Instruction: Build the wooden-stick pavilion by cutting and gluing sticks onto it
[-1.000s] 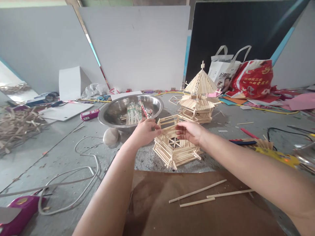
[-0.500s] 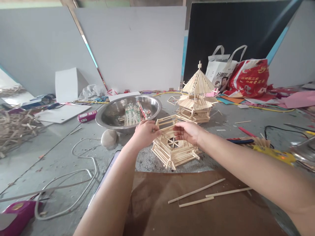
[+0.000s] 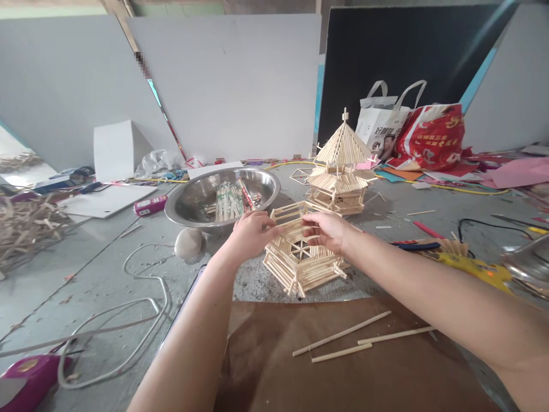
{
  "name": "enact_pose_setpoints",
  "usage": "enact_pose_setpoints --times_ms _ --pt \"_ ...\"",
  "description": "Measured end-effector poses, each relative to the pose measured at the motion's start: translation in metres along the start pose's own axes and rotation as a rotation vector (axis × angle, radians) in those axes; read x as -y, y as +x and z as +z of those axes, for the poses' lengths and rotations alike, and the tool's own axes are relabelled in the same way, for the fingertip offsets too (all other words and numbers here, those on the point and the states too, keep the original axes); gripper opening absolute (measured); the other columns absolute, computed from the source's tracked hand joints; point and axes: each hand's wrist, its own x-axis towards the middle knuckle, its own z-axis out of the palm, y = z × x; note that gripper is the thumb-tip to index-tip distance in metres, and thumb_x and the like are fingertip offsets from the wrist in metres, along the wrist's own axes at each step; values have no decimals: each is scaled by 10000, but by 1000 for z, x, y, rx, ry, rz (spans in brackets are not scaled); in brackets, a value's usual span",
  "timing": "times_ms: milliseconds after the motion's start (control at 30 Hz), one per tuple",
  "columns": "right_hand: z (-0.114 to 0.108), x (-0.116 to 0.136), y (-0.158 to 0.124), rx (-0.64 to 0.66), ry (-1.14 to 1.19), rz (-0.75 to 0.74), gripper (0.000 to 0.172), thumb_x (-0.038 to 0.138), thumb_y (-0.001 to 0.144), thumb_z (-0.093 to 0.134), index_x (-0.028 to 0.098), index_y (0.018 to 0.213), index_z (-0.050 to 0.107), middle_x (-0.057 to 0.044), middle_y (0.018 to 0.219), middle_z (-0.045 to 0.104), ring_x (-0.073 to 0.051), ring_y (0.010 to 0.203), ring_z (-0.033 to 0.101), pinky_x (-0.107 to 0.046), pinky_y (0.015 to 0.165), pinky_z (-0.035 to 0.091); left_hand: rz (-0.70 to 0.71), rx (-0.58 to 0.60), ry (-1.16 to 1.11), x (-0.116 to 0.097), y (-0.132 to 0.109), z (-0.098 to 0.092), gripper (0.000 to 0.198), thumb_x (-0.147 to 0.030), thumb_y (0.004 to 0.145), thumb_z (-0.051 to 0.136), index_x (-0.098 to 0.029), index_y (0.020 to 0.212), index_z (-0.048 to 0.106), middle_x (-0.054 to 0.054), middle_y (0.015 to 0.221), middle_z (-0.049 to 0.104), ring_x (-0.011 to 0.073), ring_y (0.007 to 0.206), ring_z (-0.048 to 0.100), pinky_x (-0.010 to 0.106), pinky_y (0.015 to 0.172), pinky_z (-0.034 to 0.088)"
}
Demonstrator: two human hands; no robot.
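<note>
Both hands meet at the rim of a six-sided frame (image 3: 315,273) of pale, round sticks, its walls stacked like tiny logs above a spoked base. It sits on a rough, speckled grey patch just beyond a smooth brown sheet (image 3: 266,366). The left hand (image 3: 255,233) bends its fingers at the near-left rim, the right hand (image 3: 329,230) curls over the other side — whether either pinches a stick, I cannot tell. Behind stands a tiered stick pagoda (image 3: 343,150) with a ribbed, pointed roof; to the left, a shiny, round metal basin (image 3: 189,203) holds plastic-wrapped sticks (image 3: 229,200), near a smooth, rounded stone (image 3: 189,244).
</note>
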Motion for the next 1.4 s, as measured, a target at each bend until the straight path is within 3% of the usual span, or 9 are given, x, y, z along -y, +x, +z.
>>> enact_pose_setpoints --times_ms 100,233,400,467,633,700,1067,1267,1400 --pt "0 3 -1 -23 33 -62 40 151 725 499 141 687 507 11 679 527 -67 469 490 -214 386 410 -11 -132 -133 -2 -4 -8 329 -446 745 411 -193 815 611 49 886 606 187 882 515 304 791 368" --pt "-3 13 -12 -46 54 -204 54 163 722 508 149 669 504 19 682 503 -56 515 477 -195 429 411 -143 -389 -301 -11 -12 -24 382 -468 766 380 -186 918 588 38 835 614 175 798 527 283 705 389" --pt "-10 18 -42 40 -161 -468 103 259 707 555 157 708 539 15 642 499 -82 574 470 -209 484 410 -173 -519 -440 -36 -22 -38 407 -475 772 361 -167 892 600 29 771 606 147 731 522 242 608 390" --pt "-15 15 -55 77 -257 -573 129 287 712 550 159 726 539 0 730 522 -79 591 463 -214 505 406 -119 -435 -433 -50 -23 -37 384 -463 761 389 -165 869 606 21 753 610 128 688 518 228 580 384" --pt "-32 -2 -78 95 -423 -775 132 298 740 520 166 733 526 -26 895 508 -78 624 451 -224 541 396 103 -31 -225 -85 -32 -17 311 -391 773 385 -183 750 615 -19 586 553 86 517 432 207 485 314" --pt "-39 -10 -85 92 -440 -802 136 302 752 507 166 752 523 -37 933 500 -85 649 462 -230 559 400 195 34 -180 -95 -40 -5 319 -368 789 359 -182 706 605 -25 552 516 82 503 401 200 474 294" --pt "-60 -56 -126 111 -578 -908 90 246 793 454 175 780 506 -44 954 506 -110 817 499 -239 701 416 120 58 -401 -108 -94 47 276 -334 789 376 -183 841 601 -21 706 593 113 666 503 187 589 373" --pt "-63 -77 -143 188 -639 -614 171 319 791 447 177 865 505 0 733 530 -103 663 510 -223 585 417 59 67 -413 -106 -123 66 342 -372 784 368 -157 762 632 -25 648 592 108 607 501 176 555 375" --pt "-85 -77 -149 83 -757 -556 243 360 780 444 178 931 505 -21 837 578 -110 688 551 -222 592 421 38 45 -399 -97 -133 79 348 -383 785 370 -158 774 635 -21 672 609 118 632 511 173 558 377"
